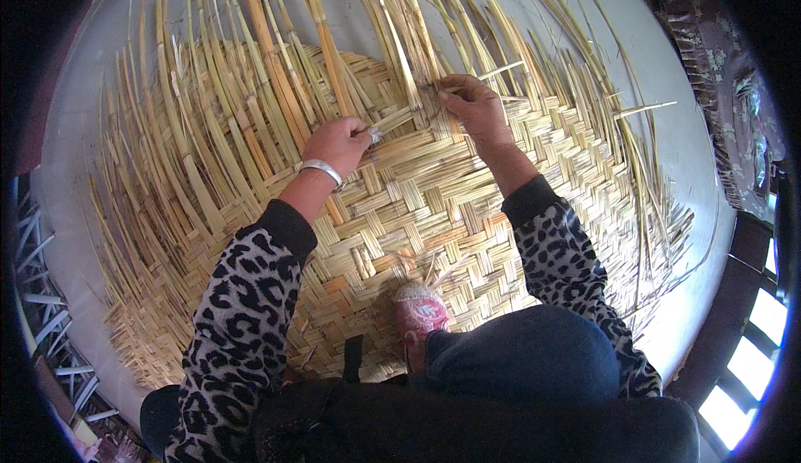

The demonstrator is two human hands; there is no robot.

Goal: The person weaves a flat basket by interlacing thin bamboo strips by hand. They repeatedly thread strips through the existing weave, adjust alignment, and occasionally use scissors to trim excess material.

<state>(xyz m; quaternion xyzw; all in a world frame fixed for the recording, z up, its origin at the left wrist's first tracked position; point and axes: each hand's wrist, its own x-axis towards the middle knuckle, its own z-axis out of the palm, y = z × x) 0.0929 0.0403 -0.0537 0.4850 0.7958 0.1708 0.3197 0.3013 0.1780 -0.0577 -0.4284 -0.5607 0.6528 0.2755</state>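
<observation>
A large mat of pale split reeds (pixel 400 204) lies under both arms, its near part woven in a tight diagonal pattern. Long loose reed strips (pixel 267 62) fan out from its far side. My left hand (pixel 335 146), with a silver bracelet on the wrist, is closed, pinching the end of a reed strip (pixel 392 121) at the weave's edge. To its right, my right hand (pixel 476 108) has thumb and fingers pinched on a strip among the upright reeds. Where the fingertips meet the reeds, small details are hard to make out.
My foot in a pink patterned sock (pixel 420 309) rests on the mat beside my bent knee (pixel 526 350). Beneath the mat is a pale smooth floor (pixel 684 158). A dark patterned cloth (pixel 738 113) hangs at the right, and whitish metal latticework (pixel 54 325) stands at the left.
</observation>
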